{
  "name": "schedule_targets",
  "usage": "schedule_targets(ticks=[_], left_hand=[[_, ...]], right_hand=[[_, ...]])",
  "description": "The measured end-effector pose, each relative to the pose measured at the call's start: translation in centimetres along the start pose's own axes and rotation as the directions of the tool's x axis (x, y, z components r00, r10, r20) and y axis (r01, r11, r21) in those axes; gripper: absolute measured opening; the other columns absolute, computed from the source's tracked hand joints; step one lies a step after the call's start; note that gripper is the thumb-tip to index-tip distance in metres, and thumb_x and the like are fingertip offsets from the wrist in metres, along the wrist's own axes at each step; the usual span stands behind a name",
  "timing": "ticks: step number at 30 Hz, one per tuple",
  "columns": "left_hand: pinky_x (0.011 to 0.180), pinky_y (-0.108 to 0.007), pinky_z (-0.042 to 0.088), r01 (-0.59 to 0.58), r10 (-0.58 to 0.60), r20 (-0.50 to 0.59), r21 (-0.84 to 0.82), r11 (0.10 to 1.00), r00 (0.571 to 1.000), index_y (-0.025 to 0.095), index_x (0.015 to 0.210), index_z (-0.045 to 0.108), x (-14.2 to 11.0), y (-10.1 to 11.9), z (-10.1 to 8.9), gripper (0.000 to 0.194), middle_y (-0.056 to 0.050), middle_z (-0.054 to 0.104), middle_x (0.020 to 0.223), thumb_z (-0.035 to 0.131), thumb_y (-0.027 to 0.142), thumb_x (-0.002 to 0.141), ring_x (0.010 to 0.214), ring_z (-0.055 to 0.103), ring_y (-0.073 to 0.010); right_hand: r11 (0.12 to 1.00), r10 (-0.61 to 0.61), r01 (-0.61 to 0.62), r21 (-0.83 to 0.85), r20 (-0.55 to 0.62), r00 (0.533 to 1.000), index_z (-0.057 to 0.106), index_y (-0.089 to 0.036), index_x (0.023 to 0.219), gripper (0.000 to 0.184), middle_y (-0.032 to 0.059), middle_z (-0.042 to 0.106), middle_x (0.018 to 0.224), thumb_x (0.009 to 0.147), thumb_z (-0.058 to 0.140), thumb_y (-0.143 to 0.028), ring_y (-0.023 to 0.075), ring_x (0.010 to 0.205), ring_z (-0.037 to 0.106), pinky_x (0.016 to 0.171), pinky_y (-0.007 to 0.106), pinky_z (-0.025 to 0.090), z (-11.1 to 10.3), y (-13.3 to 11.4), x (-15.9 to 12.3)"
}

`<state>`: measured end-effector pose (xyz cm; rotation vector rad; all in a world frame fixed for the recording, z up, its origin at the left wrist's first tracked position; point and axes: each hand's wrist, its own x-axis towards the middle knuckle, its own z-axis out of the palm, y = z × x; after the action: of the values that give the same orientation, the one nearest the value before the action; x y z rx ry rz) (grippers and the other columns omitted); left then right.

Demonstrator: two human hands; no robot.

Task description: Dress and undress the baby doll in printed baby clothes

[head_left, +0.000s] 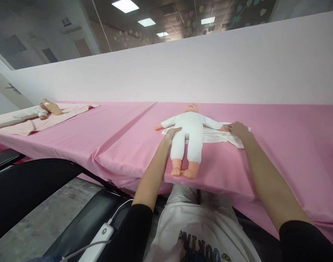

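A baby doll [187, 127] with a white cloth body lies on its back, arms spread and bare feet toward me. Beneath it, a white garment or cloth [214, 136] is spread out, showing on both sides of the torso. My left hand [173, 134] grips the doll at the hip, its thumb on top and the other fingers mostly hidden. Beside the doll's hand on the right, my right hand [239, 130] is closed on the edge of the white cloth. Its fingertips are partly hidden.
Pink sheeting [128, 127] covers the long table against a white wall [166, 80]. Far left, another doll [21, 116] and a pump bottle [53, 107] lie on a pale mat [70, 109]. A black chair [32, 193] and a white power strip [98, 242] are nearby.
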<state>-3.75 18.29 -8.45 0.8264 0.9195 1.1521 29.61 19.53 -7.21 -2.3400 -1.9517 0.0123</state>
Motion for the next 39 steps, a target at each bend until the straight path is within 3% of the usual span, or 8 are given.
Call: schedule_targets(ticks=[3, 7, 12, 16, 18, 23, 28, 39], left_hand=[[0.085, -0.039, 0.051, -0.008, 0.008, 0.016, -0.012, 1.0, 1.0, 0.01, 0.095, 0.062, -0.1, -0.4, 0.3, 0.027, -0.013, 0.07, 0.085, 0.067, 0.013, 0.069, 0.086, 0.066, -0.0256], [0.086, -0.036, 0.051, -0.023, 0.023, 0.023, 0.006, 1.0, 0.999, 0.012, 0.101, 0.062, -0.1, -0.8, 0.3, 0.037, -0.014, 0.07, 0.093, 0.071, 0.019, 0.066, 0.091, 0.065, -0.0255], [0.086, -0.038, 0.052, -0.029, 0.027, 0.037, 0.047, 0.998, 0.999, 0.015, 0.104, 0.063, 0.1, -1.0, 0.1, 0.047, -0.015, 0.069, 0.096, 0.076, 0.029, 0.061, 0.094, 0.065, -0.0272], [0.084, -0.038, 0.052, -0.014, 0.012, 0.039, 0.043, 0.999, 0.999, 0.017, 0.105, 0.063, -0.1, -0.8, 0.2, 0.05, -0.015, 0.069, 0.094, 0.076, 0.037, 0.062, 0.094, 0.066, -0.0279], [0.083, -0.037, 0.052, -0.007, 0.005, 0.041, 0.042, 0.999, 0.999, 0.017, 0.108, 0.062, -0.2, -0.8, 0.3, 0.051, -0.015, 0.07, 0.094, 0.074, 0.039, 0.064, 0.093, 0.066, -0.0273], [0.085, -0.036, 0.051, 0.017, -0.018, 0.06, 0.013, 1.0, 0.998, 0.014, 0.104, 0.06, -0.2, -0.9, 0.4, 0.039, -0.015, 0.069, 0.091, 0.069, 0.026, 0.068, 0.09, 0.065, -0.0256], [0.085, -0.037, 0.049, 0.011, -0.01, 0.071, -0.004, 1.0, 0.997, 0.013, 0.097, 0.059, -0.1, -1.0, 0.3, 0.031, -0.011, 0.069, 0.085, 0.069, 0.022, 0.069, 0.087, 0.064, -0.0243], [0.085, -0.036, 0.05, 0.036, -0.036, 0.064, -0.009, 0.999, 0.997, 0.013, 0.097, 0.06, -0.2, -1.0, 0.2, 0.029, -0.011, 0.069, 0.083, 0.069, 0.021, 0.071, 0.087, 0.065, -0.0236]], right_hand=[[0.993, -0.085, 0.093, -0.074, 0.108, 0.991, 0.053, -0.025, 0.123, 0.042, 0.0134, 0.049, 0.117, 0.081, 0.053, -0.022, 0.0322, 0.114, 0.044, 0.092, 0.048, 0.038, -1.3, -1.2, -1.1], [0.994, -0.085, 0.099, -0.036, 0.271, 0.959, 0.054, -0.018, 0.112, 0.04, 0.0141, 0.047, 0.117, 0.073, 0.06, -0.025, 0.0296, 0.106, 0.048, 0.084, 0.041, 0.045, -2.1, -2.5, -1.4], [0.994, -0.082, 0.079, -0.081, -0.029, 0.996, 0.056, -0.009, 0.11, 0.04, 0.0215, 0.043, 0.122, 0.079, 0.058, -0.034, 0.0355, 0.117, 0.037, 0.094, 0.045, 0.036, -1.5, -3.0, -0.9], [0.989, -0.107, 0.067, -0.135, -0.315, 0.943, 0.057, -0.011, 0.112, 0.034, 0.0208, 0.04, 0.129, 0.086, 0.048, -0.03, 0.038, 0.121, 0.032, 0.095, 0.051, 0.029, -1.8, -3.5, -0.9], [0.983, -0.117, 0.061, -0.173, -0.339, 0.934, 0.06, -0.012, 0.11, 0.03, 0.0198, 0.043, 0.126, 0.087, 0.047, -0.027, 0.0369, 0.12, 0.034, 0.095, 0.051, 0.028, -2.1, -3.7, -0.9], [0.978, 0.018, -0.044, -0.206, -0.129, 0.991, 0.063, -0.014, 0.106, 0.03, 0.0192, 0.057, 0.109, 0.08, 0.059, -0.029, 0.0339, 0.104, 0.052, 0.087, 0.048, 0.036, -1.6, -3.7, -0.1], [0.975, 0.219, -0.22, -0.038, -0.019, 0.976, 0.064, -0.015, 0.103, 0.041, 0.0168, 0.064, 0.096, 0.075, 0.064, -0.044, 0.0318, 0.092, 0.06, 0.076, 0.042, 0.045, -0.3, -2.7, 0.3], [0.942, 0.154, -0.158, 0.297, 0.039, 0.987, 0.066, -0.015, 0.1, 0.027, 0.0096, 0.063, 0.077, 0.078, 0.059, -0.029, 0.0215, 0.07, 0.06, 0.06, 0.029, 0.041, 1.4, 0.9, 1.4]])
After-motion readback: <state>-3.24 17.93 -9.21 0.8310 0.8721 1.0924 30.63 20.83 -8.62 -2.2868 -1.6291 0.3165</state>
